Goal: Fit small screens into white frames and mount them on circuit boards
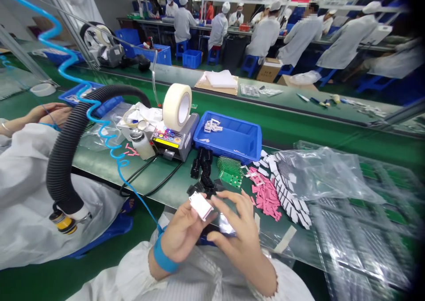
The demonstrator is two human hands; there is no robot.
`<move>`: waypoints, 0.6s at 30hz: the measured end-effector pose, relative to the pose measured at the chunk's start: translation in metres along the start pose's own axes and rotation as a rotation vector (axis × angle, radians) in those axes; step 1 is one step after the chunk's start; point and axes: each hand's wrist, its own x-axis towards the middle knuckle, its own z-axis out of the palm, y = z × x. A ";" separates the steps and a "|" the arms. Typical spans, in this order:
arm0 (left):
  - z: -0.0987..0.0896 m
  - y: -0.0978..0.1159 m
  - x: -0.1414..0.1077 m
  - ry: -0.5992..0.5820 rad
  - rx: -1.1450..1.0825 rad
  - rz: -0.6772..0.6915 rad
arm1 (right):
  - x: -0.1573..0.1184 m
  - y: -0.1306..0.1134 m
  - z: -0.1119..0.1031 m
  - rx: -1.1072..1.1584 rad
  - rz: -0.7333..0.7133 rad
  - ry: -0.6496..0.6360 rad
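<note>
A small white rectangular plastic part (201,206) with a pinkish edge is pinched in my left hand (181,230), tilted in front of me. Round that wrist runs a blue strap (164,254) with a coiled cord. My right hand (241,230) is held just to the right of the part, fingers spread and curved, with nothing seen in it. Just beyond my hands lie a stack of green circuit boards (231,172), a heap of pink pieces (266,197), rows of white strips (288,194) and some black parts (206,172).
A blue tray (245,144) holds a few white frames. Left of it stand a tape dispenser (174,137), a tape roll (171,108) and a bottle (142,144). A black hose (56,150) arches at left, near a co-worker's hands (53,113). Clear plastic trays (361,239) cover the right side.
</note>
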 end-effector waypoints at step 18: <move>0.001 0.083 -0.035 -0.134 0.999 0.220 | 0.044 -0.007 0.006 0.123 -0.120 -0.311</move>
